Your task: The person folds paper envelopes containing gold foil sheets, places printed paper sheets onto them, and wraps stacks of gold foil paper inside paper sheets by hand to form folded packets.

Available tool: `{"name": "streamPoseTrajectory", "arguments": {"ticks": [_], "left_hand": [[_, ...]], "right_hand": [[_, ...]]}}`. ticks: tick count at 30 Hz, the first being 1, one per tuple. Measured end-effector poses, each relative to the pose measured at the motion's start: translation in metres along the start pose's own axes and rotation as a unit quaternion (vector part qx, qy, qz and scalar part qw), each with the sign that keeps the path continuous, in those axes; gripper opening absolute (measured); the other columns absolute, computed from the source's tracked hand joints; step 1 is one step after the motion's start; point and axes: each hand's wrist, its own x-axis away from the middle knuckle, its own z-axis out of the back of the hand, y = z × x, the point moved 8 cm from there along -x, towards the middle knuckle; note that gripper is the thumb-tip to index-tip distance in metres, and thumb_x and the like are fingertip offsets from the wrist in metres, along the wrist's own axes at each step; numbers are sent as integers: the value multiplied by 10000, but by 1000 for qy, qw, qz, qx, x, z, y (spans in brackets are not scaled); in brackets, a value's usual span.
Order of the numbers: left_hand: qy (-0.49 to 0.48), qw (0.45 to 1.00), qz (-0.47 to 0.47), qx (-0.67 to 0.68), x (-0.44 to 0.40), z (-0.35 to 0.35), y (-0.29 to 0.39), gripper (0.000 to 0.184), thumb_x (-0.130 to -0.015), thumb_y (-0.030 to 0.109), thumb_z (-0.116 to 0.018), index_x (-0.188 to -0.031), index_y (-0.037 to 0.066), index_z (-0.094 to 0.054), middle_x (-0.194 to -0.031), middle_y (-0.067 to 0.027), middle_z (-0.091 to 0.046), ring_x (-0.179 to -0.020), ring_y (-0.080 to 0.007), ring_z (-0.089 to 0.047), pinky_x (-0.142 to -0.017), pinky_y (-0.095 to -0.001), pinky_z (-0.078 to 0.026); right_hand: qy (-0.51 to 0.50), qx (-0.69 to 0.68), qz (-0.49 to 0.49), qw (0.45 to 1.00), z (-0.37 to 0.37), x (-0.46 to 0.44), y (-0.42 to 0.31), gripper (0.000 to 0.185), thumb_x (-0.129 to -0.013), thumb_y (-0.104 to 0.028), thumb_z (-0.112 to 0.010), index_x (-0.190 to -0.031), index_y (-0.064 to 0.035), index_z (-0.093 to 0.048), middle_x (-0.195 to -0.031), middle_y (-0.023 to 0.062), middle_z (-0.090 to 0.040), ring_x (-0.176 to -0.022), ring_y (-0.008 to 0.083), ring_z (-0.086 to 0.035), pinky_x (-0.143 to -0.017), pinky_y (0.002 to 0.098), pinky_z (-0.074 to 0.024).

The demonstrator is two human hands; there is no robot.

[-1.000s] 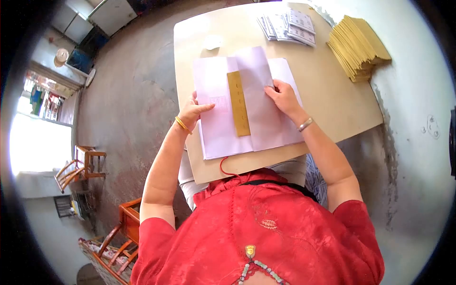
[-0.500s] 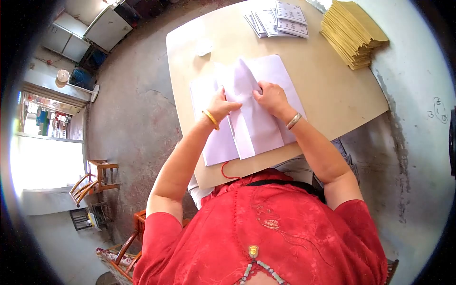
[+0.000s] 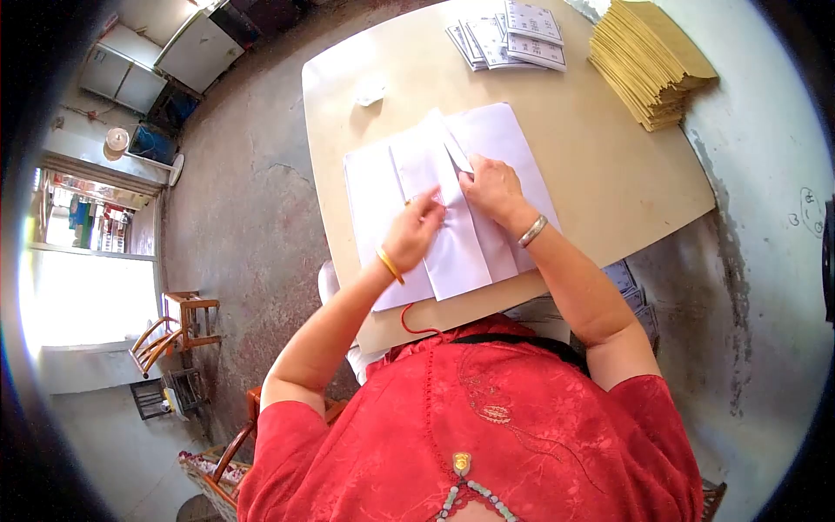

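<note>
On beige table [image 3: 609,174], right hand [image 3: 496,189] pinching folded paper [image 3: 459,261] (grey floor [image 3: 235,213] beyond)

Head-worn view, facing forward and down

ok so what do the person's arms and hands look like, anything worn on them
Both arms come out of short red sleeves and are bare below them. The left hand has no glove, with a yellow bangle at its wrist. The right hand is also ungloved, with a wider silver bangle at the wrist.
</note>
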Motion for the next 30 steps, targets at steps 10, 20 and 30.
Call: {"name": "streamPoseTrajectory", "arguments": {"ticks": [10,20,30], "left_hand": [[-92,849,-150,-498,68,-65,25,618,-922,317,-561,-1483,138,-370,-1584,-149,-231,-1471,-378,-156,-1189,-528,-118],[-103,868,-135,-467,69,-63,22,869,-864,692,-454,-1534,168,-275,-1623,-126,-119,-1500,-336,-48,-1180,-562,9],[3,854,28,-520,-62,53,-29,911,-892,734,-344,-1547,116,-205,-1630,-71,-119,-1504,-239,-88,-1168,-587,-1]], "right_hand": [[3,-4,17,1000,3,-1,-5,235,-847,-261,-576,-872,-31,-619,-807,236,-666,-794,412,-660,-731,489,-527],[-17,26,23,999,6,5,-16,443,-784,-399,-745,-915,-10,-581,-805,226,-674,-794,402,-669,-709,478,-527],[-9,38,26,999,5,2,-15,416,-754,-347,-782,-899,-20,-571,-818,222,-679,-805,393,-670,-706,470,-531]]}}
